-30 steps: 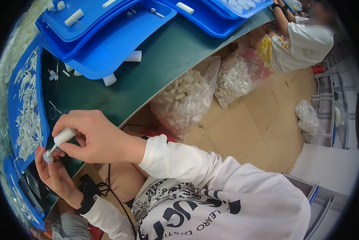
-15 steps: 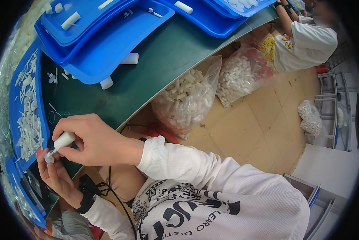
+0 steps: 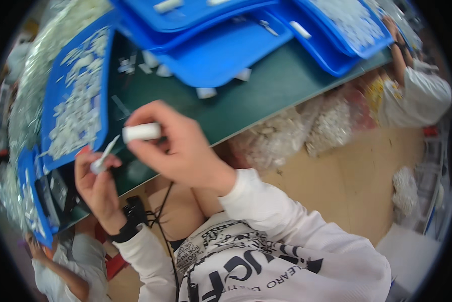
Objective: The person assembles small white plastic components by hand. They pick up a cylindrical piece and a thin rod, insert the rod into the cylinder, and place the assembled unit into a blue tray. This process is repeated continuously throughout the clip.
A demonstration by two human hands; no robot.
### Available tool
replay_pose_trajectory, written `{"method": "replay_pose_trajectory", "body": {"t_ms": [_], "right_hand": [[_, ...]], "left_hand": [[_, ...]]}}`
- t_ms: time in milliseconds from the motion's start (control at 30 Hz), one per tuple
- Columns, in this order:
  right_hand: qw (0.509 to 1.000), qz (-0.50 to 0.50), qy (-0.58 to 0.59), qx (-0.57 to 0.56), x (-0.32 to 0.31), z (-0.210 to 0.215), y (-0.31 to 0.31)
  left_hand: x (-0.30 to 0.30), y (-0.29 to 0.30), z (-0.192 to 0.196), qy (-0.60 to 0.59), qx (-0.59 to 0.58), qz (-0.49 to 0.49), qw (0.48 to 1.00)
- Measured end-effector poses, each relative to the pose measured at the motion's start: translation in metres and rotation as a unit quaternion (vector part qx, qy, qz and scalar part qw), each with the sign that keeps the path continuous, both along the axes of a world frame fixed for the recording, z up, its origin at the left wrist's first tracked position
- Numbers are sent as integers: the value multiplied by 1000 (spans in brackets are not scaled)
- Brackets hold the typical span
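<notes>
The right hand [image 3: 178, 148], left of the frame's centre, has its grip closed on a short white tube [image 3: 142, 132], pinched between thumb and fingers and lying roughly level. Just lower left, the left hand [image 3: 99, 187] grips a thin white stick-like part [image 3: 105, 152] that slants up toward the tube; its tip ends just short of the tube, apart from it. Both hands hover over the near edge of the dark green tabletop [image 3: 266, 95]. At the left of the frame a blue tray [image 3: 101, 100] holds many small white parts. Across the top lie more blue trays [image 3: 226, 50]. At the upper right edge sits another person in a white sleeve [image 3: 422, 95].
</notes>
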State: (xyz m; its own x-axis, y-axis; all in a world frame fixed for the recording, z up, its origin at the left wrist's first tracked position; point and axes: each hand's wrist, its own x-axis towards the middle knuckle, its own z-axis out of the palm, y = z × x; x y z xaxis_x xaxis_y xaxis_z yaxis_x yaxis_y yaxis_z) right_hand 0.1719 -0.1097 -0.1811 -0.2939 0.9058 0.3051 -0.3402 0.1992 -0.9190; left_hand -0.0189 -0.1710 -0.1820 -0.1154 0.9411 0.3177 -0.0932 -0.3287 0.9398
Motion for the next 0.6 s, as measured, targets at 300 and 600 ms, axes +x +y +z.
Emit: {"method": "replay_pose_trajectory", "body": {"t_ms": [300,600], "right_hand": [[999,7,-40,5,-3,2,-2],[941,-217,-239,99,0,16,9]], "left_hand": [[7,1,7,-40,-9,-2,999],[11,0,9,-47,-9,10,999]]}}
